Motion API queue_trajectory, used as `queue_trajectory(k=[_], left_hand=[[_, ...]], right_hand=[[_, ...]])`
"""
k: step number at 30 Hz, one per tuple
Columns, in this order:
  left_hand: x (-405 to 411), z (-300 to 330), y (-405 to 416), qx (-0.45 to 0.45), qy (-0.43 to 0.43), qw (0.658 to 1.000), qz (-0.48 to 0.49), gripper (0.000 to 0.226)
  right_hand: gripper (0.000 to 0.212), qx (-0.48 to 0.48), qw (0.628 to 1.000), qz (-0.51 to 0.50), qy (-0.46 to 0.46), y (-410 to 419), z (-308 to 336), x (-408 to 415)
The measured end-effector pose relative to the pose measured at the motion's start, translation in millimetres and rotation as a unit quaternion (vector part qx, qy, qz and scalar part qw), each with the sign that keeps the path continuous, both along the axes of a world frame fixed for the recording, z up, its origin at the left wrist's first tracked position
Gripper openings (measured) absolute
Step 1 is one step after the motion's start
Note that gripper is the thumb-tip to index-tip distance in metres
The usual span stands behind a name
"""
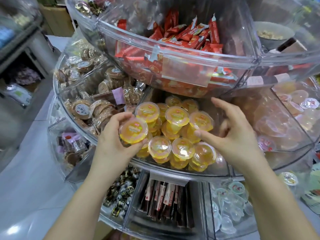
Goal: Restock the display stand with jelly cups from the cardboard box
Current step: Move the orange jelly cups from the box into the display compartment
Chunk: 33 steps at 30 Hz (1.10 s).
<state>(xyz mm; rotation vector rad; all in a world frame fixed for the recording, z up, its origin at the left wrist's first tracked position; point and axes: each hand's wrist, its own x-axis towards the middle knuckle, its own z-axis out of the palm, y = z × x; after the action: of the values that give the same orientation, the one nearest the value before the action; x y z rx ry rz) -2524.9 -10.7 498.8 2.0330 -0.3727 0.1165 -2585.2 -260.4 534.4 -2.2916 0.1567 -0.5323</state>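
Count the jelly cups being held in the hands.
1: a yellow clear-plastic jelly cup gripped in the left hand. The right hand holds none, hovering over the pile.

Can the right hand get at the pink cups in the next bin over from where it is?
Probably not directly: a clear divider stands between the right hand and the pink cups. It would have to lift over it.
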Motion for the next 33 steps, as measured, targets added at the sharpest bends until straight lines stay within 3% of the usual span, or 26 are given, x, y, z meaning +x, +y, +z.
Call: queue_trajectory(k=[4, 9, 16, 26, 33], left_hand=[[-2, 0, -4, 0.050, -0.025, 0.998, -0.024, 0.059], [-7, 0, -4, 0.040, -0.033, 0.999, -0.009, 0.068], [-5, -3, -11, 0.006, 0.003, 0.997, 0.076, 0.064], [-4, 0, -14, 0.048, -0.009, 0.998, 0.046, 0.072], [8, 10, -8, 0.089, 0.007, 0.996, -0.017, 0.082]], right_hand=[[0.055, 0.021, 0.997, 0.009, -0.077, 21, 0, -10], [0.044, 0.050, 0.994, 0.059, -0.083, 44, -2, -16], [0.044, 0.050, 0.993, 0.089, -0.065, 65, -12, -18], [0.044, 0.050, 0.994, 0.081, -0.061, 66, -12, -18], [0.030, -0.109, 0.990, 0.034, -0.083, 42, 2, -2]])
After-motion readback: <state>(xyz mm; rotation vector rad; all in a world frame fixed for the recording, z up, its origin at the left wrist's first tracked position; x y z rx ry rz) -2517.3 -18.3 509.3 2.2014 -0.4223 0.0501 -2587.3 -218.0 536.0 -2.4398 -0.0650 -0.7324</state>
